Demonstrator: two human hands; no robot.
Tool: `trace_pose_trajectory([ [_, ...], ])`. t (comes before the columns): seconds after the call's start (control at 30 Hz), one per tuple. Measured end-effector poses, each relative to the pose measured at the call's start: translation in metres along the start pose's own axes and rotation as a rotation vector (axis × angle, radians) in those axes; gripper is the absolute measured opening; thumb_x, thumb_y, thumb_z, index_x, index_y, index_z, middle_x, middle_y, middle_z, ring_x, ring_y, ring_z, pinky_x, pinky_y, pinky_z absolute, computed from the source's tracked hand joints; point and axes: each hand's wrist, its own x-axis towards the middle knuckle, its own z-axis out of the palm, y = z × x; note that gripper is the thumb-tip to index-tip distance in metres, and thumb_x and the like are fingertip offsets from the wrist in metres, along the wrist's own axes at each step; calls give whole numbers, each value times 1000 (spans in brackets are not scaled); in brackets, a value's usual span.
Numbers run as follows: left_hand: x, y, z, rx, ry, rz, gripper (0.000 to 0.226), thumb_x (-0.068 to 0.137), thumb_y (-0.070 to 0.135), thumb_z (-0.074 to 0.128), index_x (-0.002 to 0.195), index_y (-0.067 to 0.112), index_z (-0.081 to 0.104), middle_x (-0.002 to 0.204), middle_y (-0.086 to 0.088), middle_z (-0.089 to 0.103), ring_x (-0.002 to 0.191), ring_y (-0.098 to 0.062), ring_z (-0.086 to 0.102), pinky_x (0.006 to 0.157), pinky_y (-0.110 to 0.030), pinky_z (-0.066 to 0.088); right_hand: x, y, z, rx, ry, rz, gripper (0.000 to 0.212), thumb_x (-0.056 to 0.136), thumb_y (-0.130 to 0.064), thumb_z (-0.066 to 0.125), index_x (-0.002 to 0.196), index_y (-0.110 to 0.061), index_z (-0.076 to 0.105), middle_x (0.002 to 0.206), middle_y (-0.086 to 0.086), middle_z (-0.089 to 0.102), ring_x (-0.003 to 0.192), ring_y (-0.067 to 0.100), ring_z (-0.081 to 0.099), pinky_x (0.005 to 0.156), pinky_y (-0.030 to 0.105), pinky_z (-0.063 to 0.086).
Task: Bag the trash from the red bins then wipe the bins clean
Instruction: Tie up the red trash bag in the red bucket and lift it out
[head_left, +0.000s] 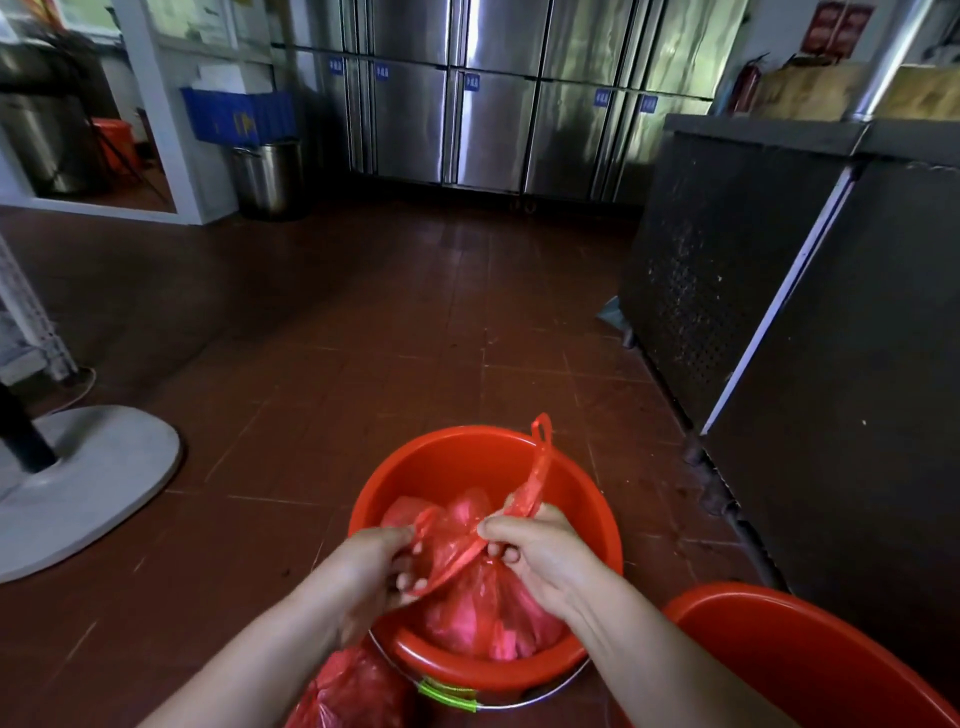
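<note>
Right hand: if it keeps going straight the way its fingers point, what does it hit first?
The right hand points leftward across the round red plastic bin. It would likely meet the left hand first, both pinching handles of the translucent red plastic bag. Depth is unclear.

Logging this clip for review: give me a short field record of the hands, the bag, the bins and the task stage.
left hand: grips one bag handle
right hand: grips the other handle
red bag: in the red bin, handles crossed, knot not tight
second red bin: at right, partly in view
another red bag: on floor, beside the bin
stage: bagging; wiping not begun
</note>
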Motion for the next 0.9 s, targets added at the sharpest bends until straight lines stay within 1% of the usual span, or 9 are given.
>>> trace_pose_trajectory([
  [0.07, 5, 9, 5, 577, 154, 384, 11, 89, 17, 60, 94, 14, 50, 74, 3, 54, 68, -16, 53, 72, -33, 47, -2, 0, 0, -46, -27, -53, 42, 70, 18, 62, 44, -15, 57, 56, 8, 51, 46, 10, 48, 44, 16, 36],
  [0.1, 9, 12, 6, 838, 180, 575, 29, 84, 20, 65, 109, 18, 49, 94, 6, 54, 87, -16, 52, 83, -32, 43, -2, 0, -1, -42, -39, -81, 45, 69, 20, 61, 43, -16, 55, 56, 7, 50, 46, 10, 47, 45, 16, 37],
  [0.13, 12, 15, 8, 1022, 171, 754, 44, 80, 24, 68, 119, 23, 48, 108, 11, 49, 101, -13, 45, 91, -32, 38, -2, -1, -1, -29, -49, -103, 47, 68, 22, 60, 43, -17, 52, 55, 7, 48, 47, 11, 48, 48, 18, 40],
  [0.2, 16, 19, 16, 1146, 60, 964, 48, 74, 23, 70, 119, 26, 55, 115, 16, 48, 110, -8, 39, 97, -30, 33, -3, -1, -2, 8, -69, -128, 50, 67, 25, 60, 44, -18, 50, 56, 7, 48, 51, 15, 51, 54, 25, 45],
  [0.3, 16, 12, 29, 906, -217, 875, 26, 75, 2, 65, 90, 23, 60, 92, 11, 61, 90, 0, 53, 84, -26, 42, -4, 0, -6, 6, -102, -169, 44, 66, 25, 62, 49, -15, 50, 60, 9, 52, 55, 19, 57, 59, 32, 49],
  [0.37, 18, 8, 31, 765, -219, 818, 32, 78, -7, 61, 76, 24, 56, 77, 9, 58, 73, 3, 52, 73, -23, 42, -5, 0, -11, -25, -126, -203, 41, 63, 24, 65, 52, -12, 52, 63, 10, 57, 58, 19, 61, 58, 31, 52],
  [0.53, 20, 11, 31, 656, -271, 696, 26, 84, -4, 62, 71, 19, 57, 69, 4, 55, 66, -4, 50, 65, -21, 41, -4, 1, -16, -165, -75, -324, 36, 59, 15, 70, 52, -18, 57, 65, 6, 62, 67, 21, 64, 64, 32, 53],
  [0.73, 21, 18, 33, 703, -143, 740, 20, 81, 2, 67, 70, 18, 60, 70, 3, 61, 66, -9, 55, 66, -29, 46, -2, 5, -5, -275, 132, -550, 38, 66, 17, 66, 57, -18, 54, 62, 3, 63, 62, 14, 62, 61, 27, 50],
  [0.9, 22, 16, 40, 743, -11, 812, 22, 80, 6, 68, 68, 22, 59, 72, 3, 65, 69, -13, 61, 67, -33, 49, -1, 17, 4, -322, 383, -646, 33, 67, 3, 72, 70, -24, 53, 68, -2, 65, 67, 15, 65, 69, 33, 52],
])
